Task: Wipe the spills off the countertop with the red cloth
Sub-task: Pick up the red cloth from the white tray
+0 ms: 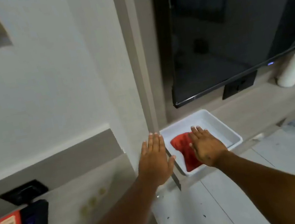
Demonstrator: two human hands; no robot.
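Two hands reach forward palm-down with flat, nearly closed fingers gripping nothing: the left hand point(156, 159) hovers beside the tray point(234, 137), the right hand point(206, 145) over the red cloth point(182, 145), which lies crumpled in that shallow, white, smooth-walled plastic tray on the pale table point(259, 104). Whether the right palm touches the cloth I cannot tell. A careless grab could, I judge, drag the light tray along the slick table or lift only one soft fold, leaving the cloth bunched and smearing the yellowish spills point(92, 201) on the left.
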